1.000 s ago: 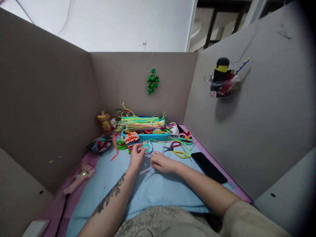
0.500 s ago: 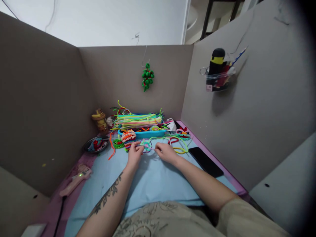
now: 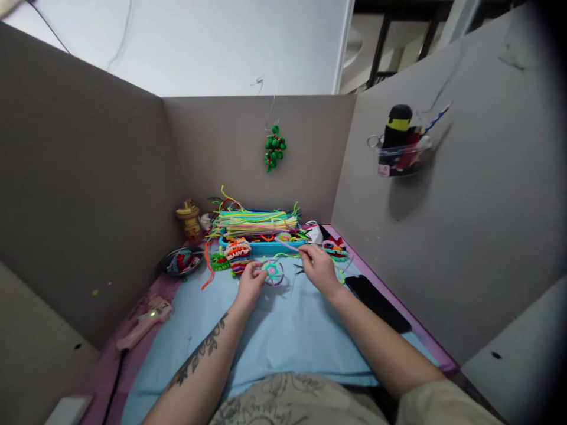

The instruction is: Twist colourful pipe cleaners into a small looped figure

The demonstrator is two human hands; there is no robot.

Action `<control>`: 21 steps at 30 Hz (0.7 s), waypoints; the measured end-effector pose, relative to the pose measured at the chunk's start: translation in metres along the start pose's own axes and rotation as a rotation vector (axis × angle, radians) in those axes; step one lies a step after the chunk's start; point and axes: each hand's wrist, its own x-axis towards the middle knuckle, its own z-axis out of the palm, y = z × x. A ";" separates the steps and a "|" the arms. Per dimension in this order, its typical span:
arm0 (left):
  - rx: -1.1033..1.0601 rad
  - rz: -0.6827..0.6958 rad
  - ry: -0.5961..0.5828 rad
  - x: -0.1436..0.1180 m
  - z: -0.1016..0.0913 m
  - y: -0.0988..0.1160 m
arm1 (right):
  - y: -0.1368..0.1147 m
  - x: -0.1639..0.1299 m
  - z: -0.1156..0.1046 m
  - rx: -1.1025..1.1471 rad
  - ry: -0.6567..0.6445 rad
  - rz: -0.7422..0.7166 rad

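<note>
My left hand [image 3: 252, 281] pinches the left edge of a round pipe-cleaner piece [image 3: 273, 272], a wheel with a purple rim and a teal and pink centre. Off to its right, my right hand [image 3: 317, 267] grips a light pink pipe cleaner [image 3: 287, 243], whose free end points up and left toward the tray. Small dark tips [image 3: 299, 270], perhaps of scissors, show beside my right fingers; the rest is hidden. Close behind my left hand lie a striped pipe-cleaner piece [image 3: 238, 255] and a green one [image 3: 219, 261].
A blue tray [image 3: 261, 247] heaped with pipe cleaners [image 3: 259, 221] stands at the back. On the left are a metal bowl [image 3: 181, 261] and a pink glue gun [image 3: 146, 323] with a lit green light. A black phone [image 3: 378, 303] lies on the right. Partition walls enclose the table.
My right hand has moved right and slightly up with the pink pipe cleaner, which earlier stretched between both hands. The round piece is now held up in my left fingers. The view has shifted slightly.
</note>
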 end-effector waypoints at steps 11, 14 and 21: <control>-0.011 0.005 -0.025 0.003 -0.001 -0.005 | -0.035 0.092 0.118 -0.184 -0.174 -0.110; -0.011 0.018 -0.015 0.006 -0.002 -0.009 | -0.039 0.102 0.154 -0.162 -0.397 -0.037; 0.008 0.023 0.061 0.011 -0.007 -0.013 | -0.026 0.119 0.193 -0.249 -0.623 0.167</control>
